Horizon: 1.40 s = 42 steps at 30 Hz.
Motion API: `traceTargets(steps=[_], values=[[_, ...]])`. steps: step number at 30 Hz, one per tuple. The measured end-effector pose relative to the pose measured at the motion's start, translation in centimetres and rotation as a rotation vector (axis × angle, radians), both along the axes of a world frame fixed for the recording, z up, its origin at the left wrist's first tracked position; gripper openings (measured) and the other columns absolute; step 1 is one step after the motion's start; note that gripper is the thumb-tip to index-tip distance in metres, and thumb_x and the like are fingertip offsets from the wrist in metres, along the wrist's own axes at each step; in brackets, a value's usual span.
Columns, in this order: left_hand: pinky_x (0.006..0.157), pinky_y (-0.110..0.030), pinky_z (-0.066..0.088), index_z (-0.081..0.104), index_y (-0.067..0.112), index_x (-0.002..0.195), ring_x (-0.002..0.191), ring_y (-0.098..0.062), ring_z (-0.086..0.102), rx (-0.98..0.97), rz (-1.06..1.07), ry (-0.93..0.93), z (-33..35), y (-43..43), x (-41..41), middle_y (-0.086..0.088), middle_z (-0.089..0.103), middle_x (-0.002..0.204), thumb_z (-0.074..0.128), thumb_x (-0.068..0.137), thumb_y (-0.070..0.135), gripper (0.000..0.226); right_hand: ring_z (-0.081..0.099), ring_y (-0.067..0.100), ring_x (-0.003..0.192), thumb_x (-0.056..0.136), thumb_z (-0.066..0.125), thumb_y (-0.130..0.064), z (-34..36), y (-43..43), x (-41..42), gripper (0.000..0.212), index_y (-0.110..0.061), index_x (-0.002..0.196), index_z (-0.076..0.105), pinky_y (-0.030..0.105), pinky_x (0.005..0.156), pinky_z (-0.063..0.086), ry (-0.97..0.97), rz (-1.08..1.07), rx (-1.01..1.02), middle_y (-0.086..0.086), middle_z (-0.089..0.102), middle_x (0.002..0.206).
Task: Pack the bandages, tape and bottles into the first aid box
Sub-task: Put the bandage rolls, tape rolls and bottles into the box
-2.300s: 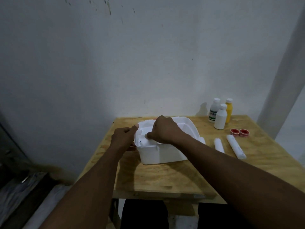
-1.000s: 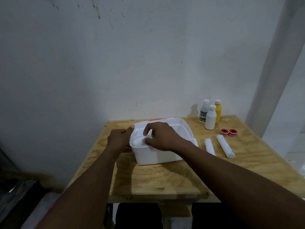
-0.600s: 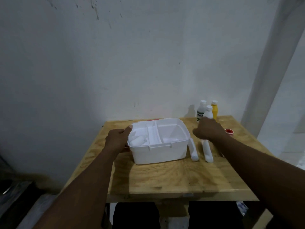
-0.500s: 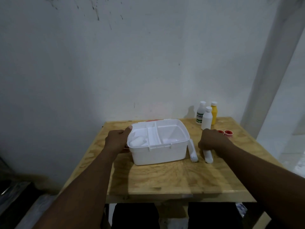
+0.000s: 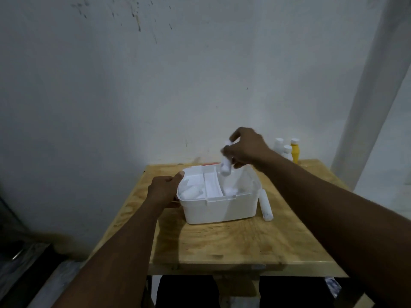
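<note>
The white first aid box (image 5: 222, 210) stands open in the middle of the wooden table (image 5: 233, 243). My left hand (image 5: 164, 191) grips its left rim. My right hand (image 5: 245, 150) hovers above the box's right compartment, holding a white bandage roll (image 5: 225, 166) nearly upright. One bandage roll (image 5: 191, 193) lies in the left compartment. Another roll (image 5: 265, 206) lies on the table against the box's right side. Two white bottles (image 5: 282, 148) and a yellow bottle (image 5: 295, 152) stand at the back right, partly hidden by my right arm. The tape rolls are hidden.
A white wall rises right behind the table. A pale pillar (image 5: 367, 90) stands at the right. The table's front edge (image 5: 244, 268) is near me, with dark floor and clutter at the lower left (image 5: 24, 258).
My right hand left the box, reached right, closed on a bandage roll on the table and carried it up over the box. My left hand has stayed on the box's left rim.
</note>
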<state>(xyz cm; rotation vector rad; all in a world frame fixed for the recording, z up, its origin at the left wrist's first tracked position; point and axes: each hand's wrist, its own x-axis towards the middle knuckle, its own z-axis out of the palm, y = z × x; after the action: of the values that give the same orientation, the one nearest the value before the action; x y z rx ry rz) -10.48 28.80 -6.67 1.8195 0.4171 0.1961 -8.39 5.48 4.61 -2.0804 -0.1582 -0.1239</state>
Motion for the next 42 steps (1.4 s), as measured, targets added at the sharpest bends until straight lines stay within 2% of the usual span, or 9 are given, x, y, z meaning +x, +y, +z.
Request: traceTargets(steps=[6, 11, 15, 23, 26, 30, 33, 38, 42], values=[[0.07, -0.047, 0.066, 0.077, 0.005, 0.092, 0.085, -0.036, 0.075, 0.021, -0.027, 0.009, 0.3, -0.1, -0.2, -0.017, 0.076, 0.094, 0.068, 0.09, 0.053, 0.049, 0.072, 0.038, 0.071, 0.076, 0.066, -0.008, -3.6, 4.3, 0.1, 0.029, 0.0, 0.103, 0.061, 0.049, 0.07, 0.062, 0.019, 0.071, -0.284, 0.022, 0.068, 0.098], [0.068, -0.044, 0.066, 0.077, 0.006, 0.091, 0.083, -0.034, 0.075, 0.03, -0.027, 0.007, 0.4, -0.2, -0.3, -0.016, 0.077, 0.093, 0.067, 0.091, 0.053, 0.048, 0.063, 0.029, 0.089, 0.075, 0.066, -0.021, -5.3, 4.9, 0.9, 0.029, -0.01, 0.101, 0.06, 0.032, 0.071, 0.05, -0.034, 0.04, -0.449, 0.01, 0.062, 0.104], [0.065, -0.04, 0.065, 0.078, 0.006, 0.092, 0.081, -0.033, 0.075, 0.047, -0.025, 0.015, 0.5, -0.2, -0.4, -0.015, 0.077, 0.094, 0.066, 0.092, 0.052, 0.047, 0.061, 0.028, 0.088, 0.076, 0.064, -0.02, -6.8, 5.2, 1.1, 0.023, -0.011, 0.097, 0.06, 0.032, 0.067, 0.048, -0.071, 0.066, -0.484, 0.009, 0.062, 0.102], [0.071, -0.048, 0.066, 0.077, 0.006, 0.094, 0.082, -0.034, 0.075, 0.079, -0.027, 0.022, 0.9, -0.4, -0.6, -0.015, 0.077, 0.094, 0.065, 0.093, 0.052, 0.048, 0.063, 0.026, 0.089, 0.083, 0.062, -0.026, -7.9, 4.9, 0.4, 0.016, -0.013, 0.091, 0.064, 0.035, 0.075, 0.054, -0.164, 0.041, -0.452, 0.007, 0.066, 0.098], [0.07, -0.047, 0.066, 0.076, 0.004, 0.092, 0.078, -0.031, 0.074, 0.215, -0.036, 0.024, 1.6, -0.4, -0.6, -0.015, 0.076, 0.089, 0.064, 0.093, 0.052, 0.05, 0.064, 0.028, 0.094, 0.086, 0.06, -0.029, -6.3, 3.7, 0.0, 0.019, -0.013, 0.091, 0.069, 0.035, 0.081, 0.052, -0.188, 0.011, -0.37, 0.009, 0.068, 0.104], [0.073, -0.032, 0.052, 0.071, 0.014, 0.075, 0.086, -0.029, 0.07, 0.696, 0.022, -0.03, 3.6, 0.1, 0.5, -0.009, 0.076, 0.088, 0.061, 0.091, 0.06, 0.049, 0.064, 0.03, 0.098, 0.083, 0.063, -0.026, -2.8, -0.6, 0.6, 0.014, -0.016, 0.087, 0.071, 0.032, 0.085, 0.05, -0.236, -0.08, -0.331, 0.01, 0.07, 0.104], [0.082, -0.032, 0.049, 0.071, 0.026, 0.08, 0.101, -0.031, 0.069, 0.748, -0.012, -0.139, 6.0, -1.7, 2.3, -0.003, 0.074, 0.092, 0.062, 0.089, 0.06, 0.036, 0.065, 0.03, 0.098, 0.08, 0.063, -0.025, -0.4, -5.1, 1.8, 0.011, -0.018, 0.082, 0.071, 0.036, 0.09, 0.053, -0.269, -0.16, -0.314, 0.01, 0.072, 0.101], [0.082, -0.028, 0.05, 0.07, 0.029, 0.079, 0.098, -0.025, 0.07, 0.821, -0.243, -0.269, 8.7, -10.5, 5.0, 0.004, 0.073, 0.088, 0.066, 0.085, 0.049, 0.021, 0.066, 0.026, 0.093, 0.083, 0.061, -0.018, 0.4, -12.5, 3.1, 0.015, -0.01, 0.089, 0.071, 0.042, 0.086, 0.056, -0.199, -0.242, -0.285, 0.006, 0.071, 0.098], [0.086, -0.039, 0.058, 0.075, 0.028, 0.088, 0.097, -0.025, 0.07, 0.881, -0.512, -0.296, 8.2, -18.3, 6.0, -0.001, 0.076, 0.099, 0.059, 0.078, 0.045, 0.025, 0.064, 0.024, 0.09, 0.082, 0.062, -0.017, -2.4, -16.5, 4.1, 0.012, -0.011, 0.088, 0.07, 0.033, 0.077, 0.053, -0.128, -0.292, -0.341, 0.004, 0.068, 0.093]])
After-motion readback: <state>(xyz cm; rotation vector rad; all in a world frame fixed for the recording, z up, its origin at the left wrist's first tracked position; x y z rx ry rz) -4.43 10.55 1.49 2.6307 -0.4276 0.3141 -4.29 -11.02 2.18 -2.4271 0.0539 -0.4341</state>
